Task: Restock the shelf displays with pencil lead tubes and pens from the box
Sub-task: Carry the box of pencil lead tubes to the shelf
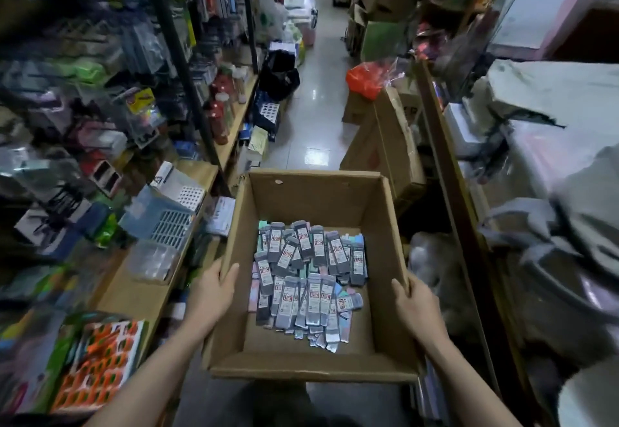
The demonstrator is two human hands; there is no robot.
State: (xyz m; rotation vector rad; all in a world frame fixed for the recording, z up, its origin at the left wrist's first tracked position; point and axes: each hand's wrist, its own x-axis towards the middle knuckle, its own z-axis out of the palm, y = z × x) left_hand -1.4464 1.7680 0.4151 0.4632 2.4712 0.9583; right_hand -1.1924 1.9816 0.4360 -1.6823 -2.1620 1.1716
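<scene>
The left hand (210, 287) has its grip curled over the left wall of the cardboard box (303, 364), thumb inside. The pencil lead tubes (310, 277) lie heaped loose on the box floor, mostly toward its far and right side. The right hand (417, 306) grips the right wall the same way. Left of the box runs a wooden shelf (134, 292) crowded with stationery
</scene>
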